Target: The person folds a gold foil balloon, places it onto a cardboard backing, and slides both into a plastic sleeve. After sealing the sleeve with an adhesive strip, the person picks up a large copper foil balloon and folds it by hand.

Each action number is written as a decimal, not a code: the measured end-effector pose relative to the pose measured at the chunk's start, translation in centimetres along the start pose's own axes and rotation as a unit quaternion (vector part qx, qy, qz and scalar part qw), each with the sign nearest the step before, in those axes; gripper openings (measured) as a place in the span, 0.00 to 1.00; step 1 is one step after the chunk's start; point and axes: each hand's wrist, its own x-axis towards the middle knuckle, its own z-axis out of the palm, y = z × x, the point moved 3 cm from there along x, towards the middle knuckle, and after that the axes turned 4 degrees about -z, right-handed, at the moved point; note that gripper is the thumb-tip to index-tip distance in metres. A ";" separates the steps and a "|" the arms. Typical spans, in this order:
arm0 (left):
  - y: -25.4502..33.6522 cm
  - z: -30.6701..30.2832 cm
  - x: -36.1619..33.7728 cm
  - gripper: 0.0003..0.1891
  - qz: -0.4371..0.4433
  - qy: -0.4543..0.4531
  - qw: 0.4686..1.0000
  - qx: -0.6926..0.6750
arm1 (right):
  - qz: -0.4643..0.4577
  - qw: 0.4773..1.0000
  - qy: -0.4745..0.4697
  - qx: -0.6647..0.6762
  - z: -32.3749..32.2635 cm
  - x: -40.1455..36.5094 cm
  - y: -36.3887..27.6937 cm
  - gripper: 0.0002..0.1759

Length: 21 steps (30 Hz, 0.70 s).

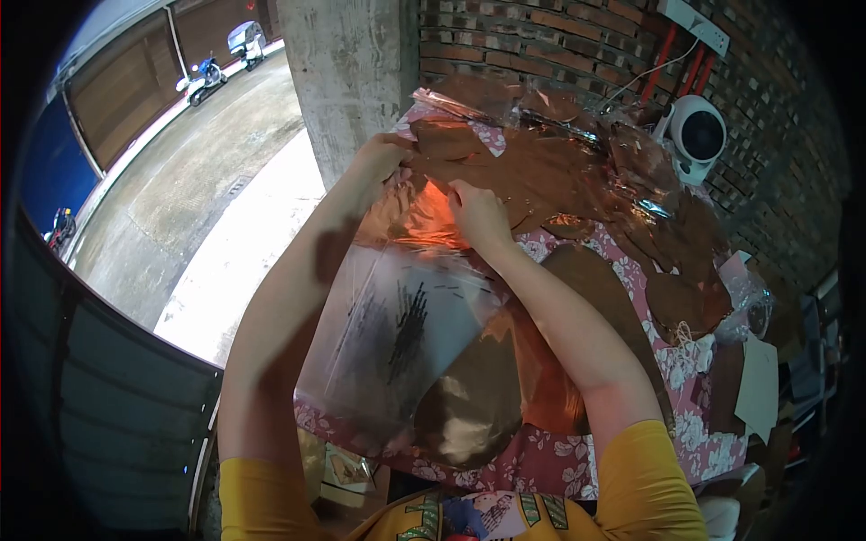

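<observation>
A shiny copper-coloured foil sheet lies at the far left of the table. My left hand is closed at its far left corner, fingertips partly hidden. My right hand is closed in a pinch on the foil's right side. Toward me, a clear plastic bag with black print lies flat, meeting the foil's near edge. A dull gold-brown sheet with a rounded end shows partly under the plastic. Beyond both hands spread several crumpled brown sheets.
A flowered pink cloth covers the table. Clear plastic wrapping lies along the back. A white fan-like device stands by the brick wall. A concrete pillar rises at the far left. Pale card hangs at the right edge.
</observation>
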 end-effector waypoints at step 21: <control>-4.6 12.9 -3.5 0.45 -0.243 -0.274 0.835 -0.411 | -0.126 0.981 0.039 -0.142 -28.2 -3.5 -4.1 0.09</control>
